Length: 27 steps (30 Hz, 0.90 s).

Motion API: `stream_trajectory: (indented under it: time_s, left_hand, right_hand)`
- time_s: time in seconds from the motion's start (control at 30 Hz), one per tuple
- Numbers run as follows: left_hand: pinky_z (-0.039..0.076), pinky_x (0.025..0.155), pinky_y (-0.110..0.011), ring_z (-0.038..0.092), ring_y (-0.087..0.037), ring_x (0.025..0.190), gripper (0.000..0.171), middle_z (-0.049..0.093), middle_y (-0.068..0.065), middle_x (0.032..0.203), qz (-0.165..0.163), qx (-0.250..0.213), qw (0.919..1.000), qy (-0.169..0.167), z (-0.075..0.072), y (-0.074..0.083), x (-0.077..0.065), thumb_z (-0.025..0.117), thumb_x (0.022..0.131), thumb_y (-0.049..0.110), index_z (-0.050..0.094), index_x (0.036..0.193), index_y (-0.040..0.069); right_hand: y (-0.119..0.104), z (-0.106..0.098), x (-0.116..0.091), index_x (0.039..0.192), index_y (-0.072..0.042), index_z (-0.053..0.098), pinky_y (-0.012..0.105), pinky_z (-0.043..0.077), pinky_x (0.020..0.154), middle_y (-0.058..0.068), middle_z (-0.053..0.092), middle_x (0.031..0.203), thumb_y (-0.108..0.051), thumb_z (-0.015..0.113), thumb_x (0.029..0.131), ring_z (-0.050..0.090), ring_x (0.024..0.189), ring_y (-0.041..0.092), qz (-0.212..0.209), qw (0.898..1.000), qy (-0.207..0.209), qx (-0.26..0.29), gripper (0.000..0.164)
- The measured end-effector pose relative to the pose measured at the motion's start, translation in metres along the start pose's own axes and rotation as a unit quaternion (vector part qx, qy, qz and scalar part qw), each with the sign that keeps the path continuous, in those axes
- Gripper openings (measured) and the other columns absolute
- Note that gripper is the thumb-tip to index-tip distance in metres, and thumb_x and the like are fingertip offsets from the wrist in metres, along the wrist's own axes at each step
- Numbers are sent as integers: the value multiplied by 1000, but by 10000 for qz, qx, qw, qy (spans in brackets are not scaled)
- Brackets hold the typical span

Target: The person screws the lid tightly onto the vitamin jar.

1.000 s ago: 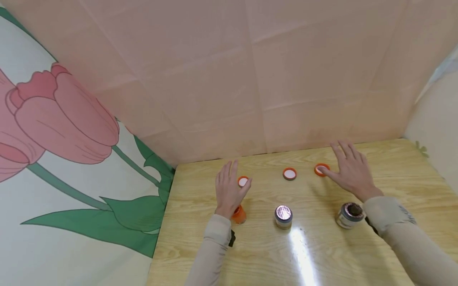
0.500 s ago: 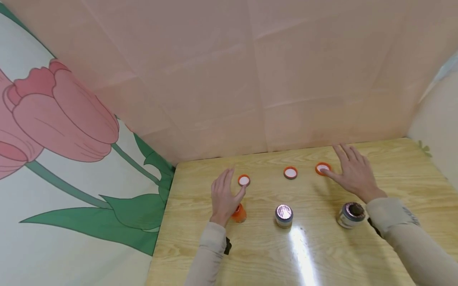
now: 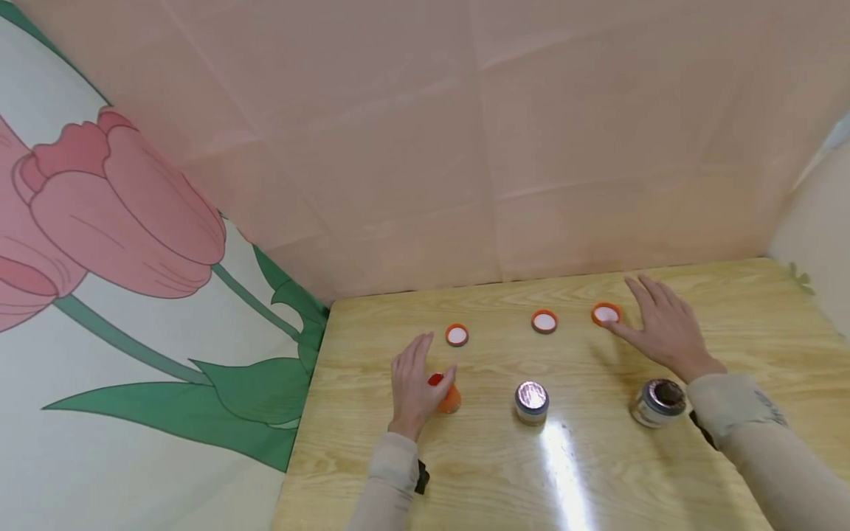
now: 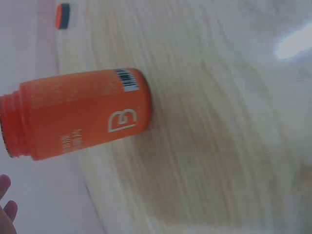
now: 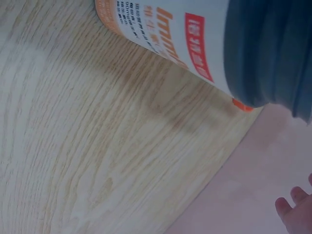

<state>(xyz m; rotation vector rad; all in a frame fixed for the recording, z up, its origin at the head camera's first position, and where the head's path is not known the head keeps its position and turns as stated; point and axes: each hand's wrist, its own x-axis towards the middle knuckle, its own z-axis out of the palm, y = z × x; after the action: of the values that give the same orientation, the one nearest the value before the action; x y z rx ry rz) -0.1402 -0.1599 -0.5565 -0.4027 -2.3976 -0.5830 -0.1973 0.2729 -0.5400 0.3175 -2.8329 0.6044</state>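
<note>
My left hand (image 3: 413, 391) hovers beside an open orange bottle (image 3: 451, 400), thumb over its mouth in the head view, fingers spread and holding nothing. The left wrist view shows that bottle (image 4: 87, 112) upright on the table, with a barcode and a white logo, and a few fingertips (image 4: 9, 209) beyond its neck. My right hand (image 3: 667, 328) is spread in the air past a dark-necked jar (image 3: 651, 405). Its thumb overlaps the edge of an orange-rimmed lid (image 3: 605, 314). Up close in the right wrist view, the jar (image 5: 161, 34) has a white label with orange lettering.
Between the hands stands another jar (image 3: 531, 404) with a shiny silver top. Two more orange-rimmed lids, a left one (image 3: 457, 335) and a middle one (image 3: 544, 321), lie farther back on the wooden table (image 3: 491, 479). A pink cloth (image 3: 412, 147) hangs behind.
My left hand has drawn back from near the left lid to beside the orange bottle, uncovering that lid. The right hand has stayed nearly still. The head view has shifted slightly.
</note>
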Motion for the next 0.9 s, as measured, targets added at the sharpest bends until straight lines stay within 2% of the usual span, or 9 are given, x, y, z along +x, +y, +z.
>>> stream_trajectory:
  time_s: [0.3, 0.6, 0.9]
  left_hand:
    - [47, 97, -46, 59, -21, 122, 68, 63, -4, 134, -346, -225, 9984, -394, -3, -2, -19, 80, 78, 35, 54, 137, 13]
    - [48, 96, -48, 59, -22, 123, 73, 62, -4, 134, -548, -367, 9968, -452, -3, -8, -35, 81, 76, 39, 53, 138, 12]
    - [47, 97, -50, 58, -23, 125, 78, 60, -4, 138, -853, -315, 9933, -718, -1, -7, -46, 81, 76, 44, 51, 140, 11]
  right_hand:
    - [6, 2, -3, 151, 1, 30, 73, 28, 101, 35, 33, 150, -50, 71, 85, 33, 133, 57, 92, 9998, -109, 130, 93]
    - [21, 7, -3, 148, 4, 35, 73, 32, 98, 36, 38, 147, -51, 74, 82, 37, 129, 56, 43, 9999, -25, 99, 94]
    - [28, 10, -5, 152, 3, 29, 73, 29, 99, 35, 34, 150, -52, 71, 84, 33, 133, 56, 162, 9988, -368, 264, 98]
